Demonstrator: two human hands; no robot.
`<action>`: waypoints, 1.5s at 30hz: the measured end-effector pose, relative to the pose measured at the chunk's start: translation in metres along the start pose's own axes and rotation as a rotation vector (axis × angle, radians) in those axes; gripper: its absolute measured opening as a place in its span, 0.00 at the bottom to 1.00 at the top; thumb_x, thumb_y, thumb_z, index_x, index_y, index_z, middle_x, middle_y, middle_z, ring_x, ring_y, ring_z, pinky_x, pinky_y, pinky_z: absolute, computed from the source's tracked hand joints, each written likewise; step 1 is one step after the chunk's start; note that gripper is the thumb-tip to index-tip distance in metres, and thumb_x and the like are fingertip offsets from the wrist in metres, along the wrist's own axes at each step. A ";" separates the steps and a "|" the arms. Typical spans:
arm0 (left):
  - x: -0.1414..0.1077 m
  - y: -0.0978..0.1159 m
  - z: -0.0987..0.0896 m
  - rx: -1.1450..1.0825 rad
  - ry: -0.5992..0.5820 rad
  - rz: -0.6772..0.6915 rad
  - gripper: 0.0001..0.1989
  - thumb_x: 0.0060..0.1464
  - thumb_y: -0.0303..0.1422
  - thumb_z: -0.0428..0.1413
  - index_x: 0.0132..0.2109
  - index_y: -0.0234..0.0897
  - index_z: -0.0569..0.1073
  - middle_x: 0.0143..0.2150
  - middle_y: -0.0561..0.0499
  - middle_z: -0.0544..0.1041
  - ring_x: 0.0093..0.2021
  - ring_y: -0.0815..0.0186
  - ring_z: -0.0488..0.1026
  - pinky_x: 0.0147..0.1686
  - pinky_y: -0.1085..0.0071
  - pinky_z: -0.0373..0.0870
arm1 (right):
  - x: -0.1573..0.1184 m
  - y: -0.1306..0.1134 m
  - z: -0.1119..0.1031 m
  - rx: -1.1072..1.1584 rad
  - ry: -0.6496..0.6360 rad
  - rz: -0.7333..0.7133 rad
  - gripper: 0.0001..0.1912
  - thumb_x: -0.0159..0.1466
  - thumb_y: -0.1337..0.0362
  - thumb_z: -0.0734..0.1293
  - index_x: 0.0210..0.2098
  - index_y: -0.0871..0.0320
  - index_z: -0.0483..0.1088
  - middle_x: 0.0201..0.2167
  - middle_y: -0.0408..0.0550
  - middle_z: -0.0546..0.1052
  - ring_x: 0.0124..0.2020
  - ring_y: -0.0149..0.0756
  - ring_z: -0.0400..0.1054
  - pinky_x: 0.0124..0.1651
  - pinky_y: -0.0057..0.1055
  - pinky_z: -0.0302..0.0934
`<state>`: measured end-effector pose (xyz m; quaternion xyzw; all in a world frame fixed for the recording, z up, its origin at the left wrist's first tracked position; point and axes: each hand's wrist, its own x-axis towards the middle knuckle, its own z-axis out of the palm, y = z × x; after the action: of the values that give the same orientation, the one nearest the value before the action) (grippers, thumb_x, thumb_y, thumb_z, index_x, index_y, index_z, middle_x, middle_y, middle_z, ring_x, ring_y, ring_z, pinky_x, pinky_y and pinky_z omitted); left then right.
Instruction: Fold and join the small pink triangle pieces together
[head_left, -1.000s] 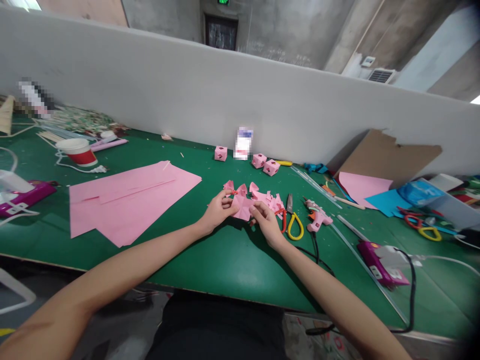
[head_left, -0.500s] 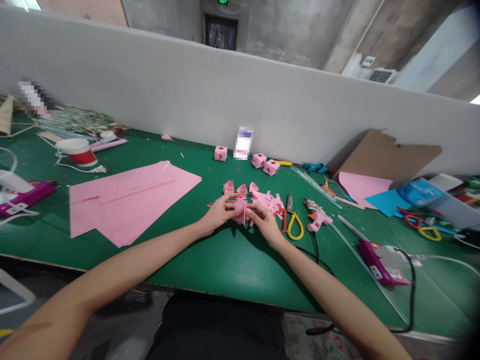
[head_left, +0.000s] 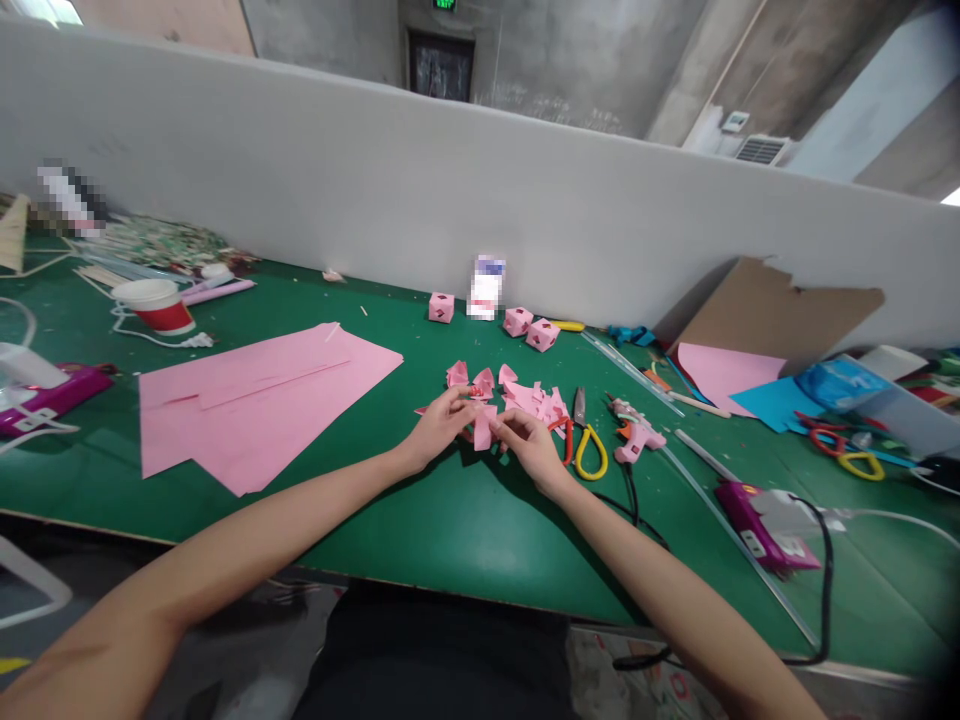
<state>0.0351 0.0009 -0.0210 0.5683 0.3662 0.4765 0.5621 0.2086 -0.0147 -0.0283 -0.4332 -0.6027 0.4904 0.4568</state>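
Observation:
A small folded pink paper piece (head_left: 484,428) is held between both hands above the green table. My left hand (head_left: 444,422) grips its left side, and the fingers of my right hand (head_left: 522,438) pinch its right edge. Just behind the hands lie folded pink pieces (head_left: 484,380) and a pile of pink paper strips (head_left: 541,402). Three pink paper cubes, one of them alone (head_left: 441,307), sit farther back. Scissors with red and yellow handles (head_left: 592,452) lie right of my right hand, beside a pink glue gun (head_left: 636,436).
Large pink sheets (head_left: 262,410) cover the table's left part, near a paper cup (head_left: 156,304). At the right are a purple power strip (head_left: 761,530), a black cable, clear rods, cardboard (head_left: 765,310) and more scissors (head_left: 859,465). A grey partition (head_left: 360,190) stands behind.
The pink piece between my hands has turned, so a flatter strip-like face now shows and hangs downward. Both hands have shifted only slightly.

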 end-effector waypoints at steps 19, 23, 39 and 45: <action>-0.004 0.004 -0.001 0.132 0.004 0.058 0.24 0.47 0.35 0.62 0.50 0.33 0.65 0.31 0.53 0.74 0.31 0.68 0.72 0.35 0.72 0.66 | -0.003 0.006 0.003 -0.131 -0.069 -0.091 0.14 0.60 0.53 0.68 0.30 0.58 0.69 0.23 0.41 0.72 0.23 0.28 0.63 0.27 0.26 0.56; -0.005 0.004 0.000 0.138 -0.021 0.041 0.24 0.47 0.35 0.62 0.50 0.33 0.66 0.31 0.54 0.73 0.30 0.69 0.70 0.33 0.73 0.64 | -0.003 0.006 0.003 -0.141 -0.055 -0.091 0.16 0.59 0.51 0.68 0.29 0.58 0.70 0.22 0.41 0.71 0.22 0.28 0.63 0.26 0.26 0.56; -0.002 0.000 -0.001 0.116 0.008 0.030 0.23 0.44 0.33 0.63 0.48 0.33 0.67 0.37 0.49 0.75 0.36 0.66 0.73 0.38 0.71 0.68 | 0.001 0.012 0.001 -0.096 -0.053 -0.048 0.15 0.59 0.51 0.68 0.30 0.58 0.70 0.24 0.42 0.72 0.24 0.30 0.64 0.28 0.27 0.60; -0.004 0.004 0.001 0.067 0.031 0.025 0.23 0.44 0.33 0.63 0.48 0.33 0.67 0.32 0.53 0.74 0.31 0.70 0.71 0.33 0.73 0.66 | 0.000 0.009 0.001 -0.085 -0.058 -0.034 0.13 0.59 0.53 0.68 0.30 0.58 0.69 0.24 0.41 0.72 0.24 0.30 0.64 0.27 0.27 0.60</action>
<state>0.0348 -0.0034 -0.0175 0.5839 0.3834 0.4797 0.5310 0.2079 -0.0133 -0.0376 -0.4275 -0.6433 0.4686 0.4288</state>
